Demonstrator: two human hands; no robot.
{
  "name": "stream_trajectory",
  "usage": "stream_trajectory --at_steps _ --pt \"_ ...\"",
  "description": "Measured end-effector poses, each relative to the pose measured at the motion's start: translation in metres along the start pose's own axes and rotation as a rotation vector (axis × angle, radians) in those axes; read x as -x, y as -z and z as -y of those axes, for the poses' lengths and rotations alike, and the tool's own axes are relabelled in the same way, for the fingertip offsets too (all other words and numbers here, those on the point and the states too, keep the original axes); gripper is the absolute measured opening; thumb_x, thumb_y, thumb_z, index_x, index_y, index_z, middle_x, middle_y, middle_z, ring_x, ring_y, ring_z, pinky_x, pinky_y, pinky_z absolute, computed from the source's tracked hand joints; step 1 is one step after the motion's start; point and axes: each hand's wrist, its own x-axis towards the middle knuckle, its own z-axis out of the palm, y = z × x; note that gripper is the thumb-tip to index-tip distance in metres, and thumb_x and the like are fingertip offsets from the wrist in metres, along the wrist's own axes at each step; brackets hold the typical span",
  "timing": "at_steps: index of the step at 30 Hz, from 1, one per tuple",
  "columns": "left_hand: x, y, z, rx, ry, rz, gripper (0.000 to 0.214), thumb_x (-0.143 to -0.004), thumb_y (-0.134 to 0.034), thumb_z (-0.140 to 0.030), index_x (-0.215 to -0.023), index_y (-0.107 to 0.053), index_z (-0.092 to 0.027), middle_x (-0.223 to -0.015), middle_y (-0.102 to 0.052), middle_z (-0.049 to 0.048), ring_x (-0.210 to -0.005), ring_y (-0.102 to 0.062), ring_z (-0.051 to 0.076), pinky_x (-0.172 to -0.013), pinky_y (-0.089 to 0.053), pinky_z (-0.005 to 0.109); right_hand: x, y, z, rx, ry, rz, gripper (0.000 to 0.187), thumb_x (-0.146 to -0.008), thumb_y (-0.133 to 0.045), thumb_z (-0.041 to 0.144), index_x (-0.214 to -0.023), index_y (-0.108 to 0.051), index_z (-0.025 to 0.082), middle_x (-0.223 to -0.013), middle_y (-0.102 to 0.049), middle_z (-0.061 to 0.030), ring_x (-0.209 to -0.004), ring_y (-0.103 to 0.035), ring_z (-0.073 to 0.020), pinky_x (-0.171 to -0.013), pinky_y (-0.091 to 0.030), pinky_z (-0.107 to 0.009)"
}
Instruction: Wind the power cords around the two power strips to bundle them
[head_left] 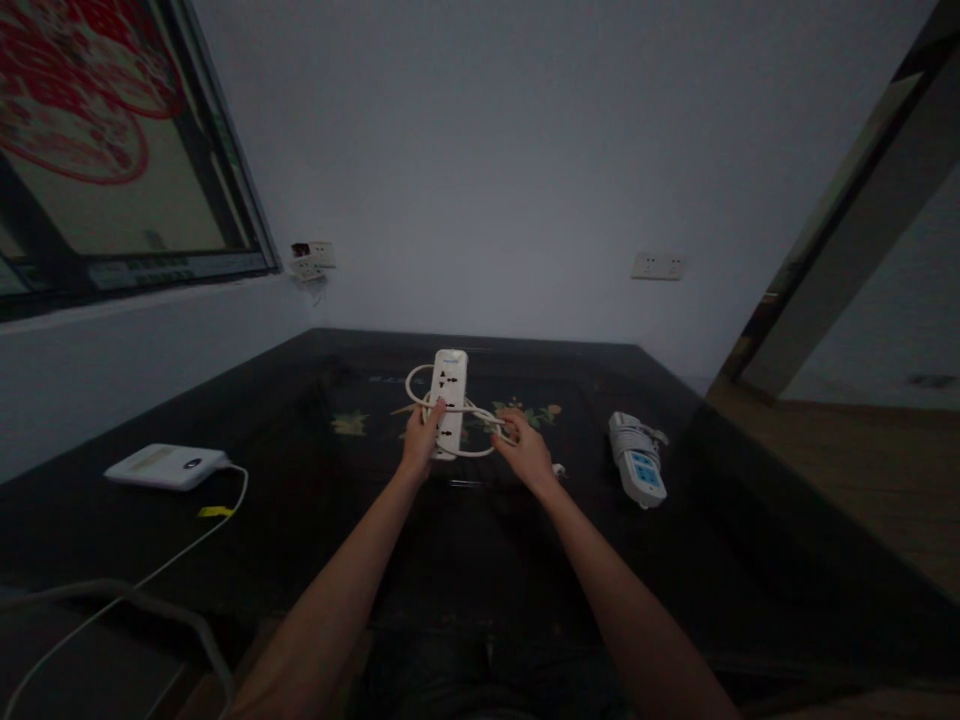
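Note:
A white power strip [451, 385] lies lengthwise on the dark table [300, 480], with its white cord [420, 378] looped over and round it. My left hand [420, 440] grips the near end of the strip, thumb over the cord. My right hand [525, 448] is just right of the strip, fingers closed on a loop of the cord. A small white plug [558, 469] lies by my right wrist.
A second white power strip with a blue label [639, 460], its cord bundled, lies to the right. A flat white device [166, 466] with a cable sits at the left, by a yellow tag [215, 511]. Wall sockets [660, 265] are behind the table; a window is at left.

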Motion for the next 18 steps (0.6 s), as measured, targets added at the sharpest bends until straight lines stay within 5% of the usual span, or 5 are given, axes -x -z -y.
stream_trajectory --at_steps 6,11,18 --pt "0.007 -0.006 -0.002 -0.037 0.053 0.044 0.033 -0.071 -0.075 -0.037 -0.090 -0.064 -0.013 -0.070 -0.069 0.0042 -0.053 -0.062 0.014 -0.048 -0.049 0.021 -0.007 0.019 -0.004 0.048 0.022 -0.006 0.024 -0.081 -0.053 0.032 -0.094 -0.072 0.025 -0.086 -0.072 -0.0026 -0.080 -0.064 -0.0193 -0.063 -0.038 -0.024" --pt "0.010 -0.010 -0.004 0.014 0.045 0.026 0.036 -0.078 -0.070 -0.034 -0.105 -0.058 -0.014 -0.089 -0.072 0.0093 -0.063 -0.067 0.016 -0.056 -0.055 0.025 -0.006 0.026 0.000 0.077 0.036 -0.025 0.023 -0.080 -0.054 0.035 -0.092 -0.071 0.025 -0.084 -0.072 -0.0006 -0.079 -0.064 -0.0178 -0.060 -0.035 -0.022" --pt "0.009 -0.009 -0.006 0.043 -0.091 0.039 0.088 -0.075 -0.074 -0.029 -0.146 -0.022 -0.027 -0.108 -0.069 0.0085 -0.073 -0.070 0.016 -0.062 -0.058 0.026 -0.008 0.030 -0.003 0.138 0.038 0.040 0.029 -0.081 -0.053 0.042 -0.090 -0.074 0.025 -0.076 -0.070 -0.0024 -0.069 -0.061 -0.0178 -0.054 -0.028 -0.023"
